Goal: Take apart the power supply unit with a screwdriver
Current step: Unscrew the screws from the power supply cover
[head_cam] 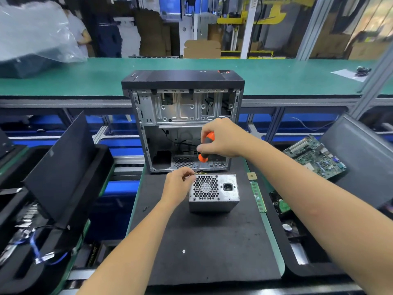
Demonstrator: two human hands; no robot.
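One silver metal power supply unit, one orange-and-black screwdriver, one open black computer case, one green memory stick, one green motherboard, two hands: left, right.

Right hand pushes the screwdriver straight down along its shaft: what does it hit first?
Probably the top rear-left corner of the power supply, where the left hand pinches the screwdriver tip; depth is unclear.

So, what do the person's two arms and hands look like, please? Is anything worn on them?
Both forearms are bare up to the frame edge: no sleeves show. The left hand and right hand have no gloves, rings, watch or wrist strap visible.
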